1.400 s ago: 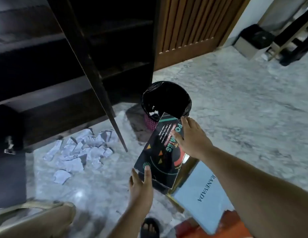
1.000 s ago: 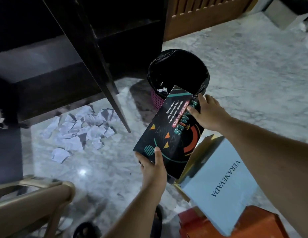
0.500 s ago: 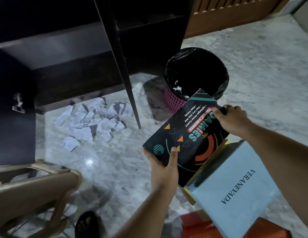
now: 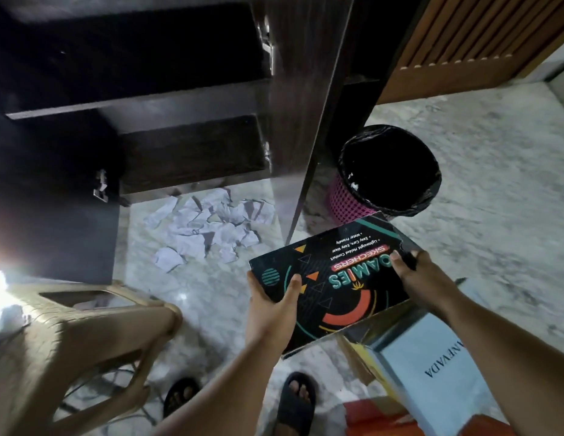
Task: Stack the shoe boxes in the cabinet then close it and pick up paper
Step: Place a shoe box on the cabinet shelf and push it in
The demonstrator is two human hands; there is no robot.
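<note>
Black shoe box [image 4: 332, 278] mid-frame, left hand [image 4: 276, 305] and right hand [image 4: 422, 280] fingers clamped on its ends | pale box [image 4: 431, 382] lower right waits | paper scraps [image 4: 211, 225] unpicked | cabinet [image 4: 132, 99] upper left open, visible shelves bare

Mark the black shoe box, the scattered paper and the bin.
black shoe box [image 4: 331, 278], head view, on the printed lid.
scattered paper [image 4: 208, 228], head view, middle of the pile on the floor.
bin [image 4: 350, 199], head view, on its pink mesh wall.

Black box [image 4: 334, 284]: "SKECHERS"; pale box [image 4: 431, 376]: perhaps "…NEVADA".
</note>
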